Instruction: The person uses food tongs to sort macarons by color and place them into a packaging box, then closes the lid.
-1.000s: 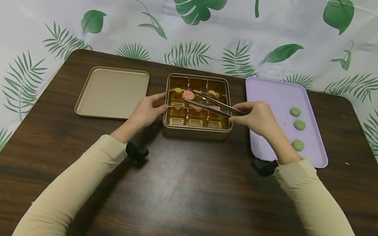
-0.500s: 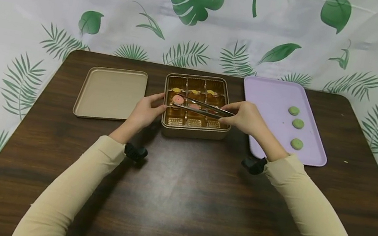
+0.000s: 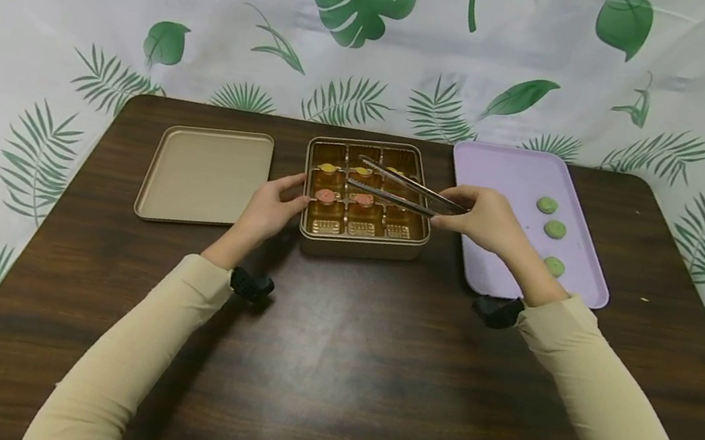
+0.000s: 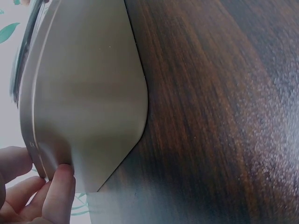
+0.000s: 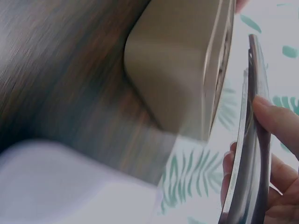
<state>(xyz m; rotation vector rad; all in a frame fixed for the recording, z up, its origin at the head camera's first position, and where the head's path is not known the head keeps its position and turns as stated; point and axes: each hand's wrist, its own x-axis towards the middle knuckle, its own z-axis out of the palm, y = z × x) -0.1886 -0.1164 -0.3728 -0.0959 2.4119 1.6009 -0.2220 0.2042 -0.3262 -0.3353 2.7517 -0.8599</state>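
A gold tin box [image 3: 362, 248] with a divided gold plastic insert stands at mid-table. Yellow macarons [image 3: 328, 168] fill its back row; in the middle row are pink macarons [image 3: 326, 196], one partly hidden behind the tongs. My right hand [image 3: 479, 215] holds metal tongs [image 3: 391, 199] between thumb and fingers. The tongs' arms are spread over the tin, with nothing between their tips. My left hand [image 3: 271, 207] touches the tin's left side, fingertips against the wall and rim near the front corner [image 4: 58, 156]. The front row of compartments holds no macarons.
A lilac tray [image 3: 508, 181] at the right bears three green macarons [image 3: 554, 229], the nearest partly covered by the right wrist. A flat gold lid [image 3: 208, 175] lies left of the tin. Leaf-patterned cloth [image 3: 367, 57] hangs behind the dark wooden table [image 3: 328, 357].
The tongs carried a pink macaron left and down into the middle row's left compartment, then let go. My right hand has since drawn back up and right; the left stays at the tin.
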